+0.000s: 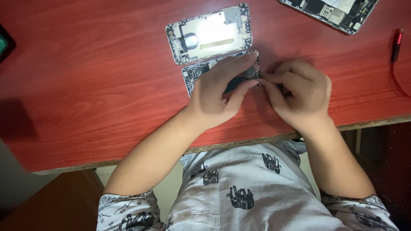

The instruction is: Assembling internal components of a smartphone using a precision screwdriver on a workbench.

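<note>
At the far left edge I see a dark object with a green face (5, 42), cut off by the frame. The red wood-grain tabletop (94, 85) fills most of the view, its pale chipped near edge running just above my lap. Left of centre, my left hand (216, 96) lies palm-down on a dark phone circuit board (198, 72), fingers together and pressing it flat against the table. The board's long axis runs left to right, tilted slightly up toward the far right; its left end shows bare beyond my fingers. Just beyond it, touching or nearly so, lies an opened silver phone shell (209, 34) with the same tilt, glare washing out its middle. My right hand (299, 94) meets the board's right end, fingertips pinched together on something too small to make out. At the far right corner lies another opened phone (332, 12), and near the right edge a red-tipped tool (397, 45).
</note>
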